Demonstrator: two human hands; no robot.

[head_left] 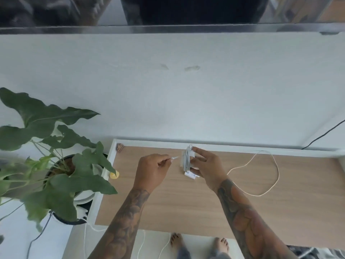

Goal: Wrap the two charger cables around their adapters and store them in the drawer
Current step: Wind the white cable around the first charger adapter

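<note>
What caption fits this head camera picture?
Right hand holds wrapped adapter; left hand pinches its cable end.

Bare forearms, no sleeves, both covered wrist to elbow in dense dark tattoo work. Left hand (152, 170) and right hand (207, 169) without rings or watch. Bare feet (176, 240) below, grey trouser hems above them.

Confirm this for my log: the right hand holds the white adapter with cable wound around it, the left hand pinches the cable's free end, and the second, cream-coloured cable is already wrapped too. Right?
Not quite. The cream-coloured cable is not wrapped: in the head view it lies loose in a loop on the wooden desk top. The rest stands: the right hand holds the wound white adapter, and the left hand pinches the cable's free end.
</note>
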